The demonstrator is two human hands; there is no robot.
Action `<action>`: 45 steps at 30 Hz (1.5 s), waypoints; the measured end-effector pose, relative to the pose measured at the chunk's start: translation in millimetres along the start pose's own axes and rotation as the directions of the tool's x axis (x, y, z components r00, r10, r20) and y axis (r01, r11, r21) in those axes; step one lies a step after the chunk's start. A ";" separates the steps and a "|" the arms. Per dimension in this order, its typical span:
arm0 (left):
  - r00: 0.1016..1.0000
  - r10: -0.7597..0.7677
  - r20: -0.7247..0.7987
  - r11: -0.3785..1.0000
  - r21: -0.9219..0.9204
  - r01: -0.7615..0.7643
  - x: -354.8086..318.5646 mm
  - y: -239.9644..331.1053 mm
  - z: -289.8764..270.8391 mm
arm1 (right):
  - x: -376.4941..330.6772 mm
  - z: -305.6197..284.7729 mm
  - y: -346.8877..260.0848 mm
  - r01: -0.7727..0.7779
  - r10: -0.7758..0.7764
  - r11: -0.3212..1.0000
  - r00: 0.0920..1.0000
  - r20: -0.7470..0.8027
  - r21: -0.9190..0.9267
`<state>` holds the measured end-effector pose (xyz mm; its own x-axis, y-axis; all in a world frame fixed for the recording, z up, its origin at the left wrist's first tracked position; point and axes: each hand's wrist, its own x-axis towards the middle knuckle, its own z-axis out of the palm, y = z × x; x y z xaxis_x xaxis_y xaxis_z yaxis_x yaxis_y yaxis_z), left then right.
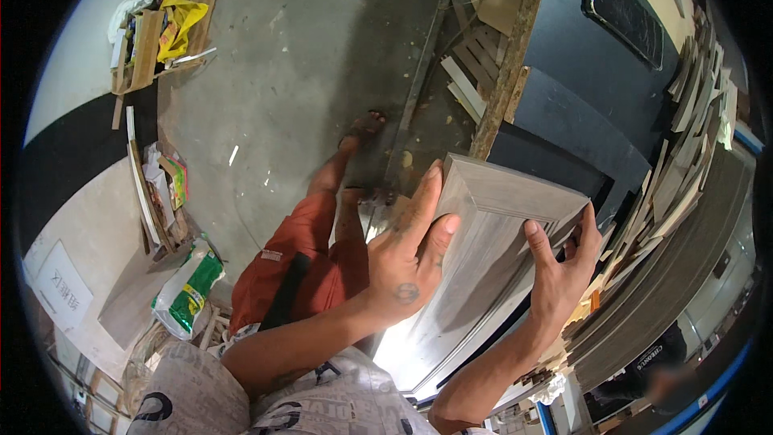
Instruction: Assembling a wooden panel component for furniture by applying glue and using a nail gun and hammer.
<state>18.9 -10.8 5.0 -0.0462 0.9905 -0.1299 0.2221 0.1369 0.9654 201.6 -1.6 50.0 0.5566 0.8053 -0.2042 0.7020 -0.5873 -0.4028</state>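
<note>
A grey wood-grain cabinet door point(491, 229) with a moulded frame lies tilted before me, its near end bright with glare. My left hand point(411, 262) is closed on its left edge near the far left corner, fingers stretched along the side and thumb over the frame. At the far right corner, my right hand point(564, 262) grips the opposite edge, thumb on the face and fingers curled round the side. Beneath and beyond the door spreads a dark bench top point(572, 89). The undersides of the door's edges are hidden.
A black phone point(622, 14) lies at the bench's far end. Stacked wooden strips point(688, 153) line the right side. On the left stand a box of scraps point(145, 48) with a yellow bag and a green-and-white sack point(193, 290). Another person point(656, 370) is partly visible at lower right.
</note>
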 end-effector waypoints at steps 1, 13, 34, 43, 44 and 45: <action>1.000 0.013 -0.013 1.000 0.005 -0.013 0.6 0.0 0.8 | 0.4 -1.3 -0.1 -0.012 0.012 1.000 1.000 0.010 0.013; 1.000 -0.019 0.011 1.000 0.006 0.019 -0.8 -1.2 -0.8 | 13.1 -7.2 -69.9 0.678 -0.538 0.720 0.681 0.496 -0.151; 0.979 0.089 0.185 0.994 -0.079 -0.076 17.6 -4.8 -8.2 | 28.4 0.7 -68.7 0.689 -0.634 0.723 0.634 0.444 0.048; 0.968 0.028 0.248 0.991 -0.135 0.006 17.0 -3.0 -8.1 | 29.6 -1.7 -74.4 0.647 -0.585 0.761 0.652 0.483 0.047; 0.968 -0.018 0.252 0.985 -0.164 0.061 18.0 0.4 -8.8 | 30.3 -2.6 -75.9 0.653 -0.588 0.756 0.644 0.489 0.050; 0.966 -0.014 0.258 0.984 -0.166 0.059 19.9 1.5 -10.7 | 30.9 -2.3 -75.6 0.649 -0.585 0.759 0.650 0.485 0.046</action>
<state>7.9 9.0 6.3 0.2038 0.9589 -0.1974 0.0540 0.1903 0.9802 166.8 67.5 76.2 -0.2648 0.9061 -0.3299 0.8738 0.0809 -0.4794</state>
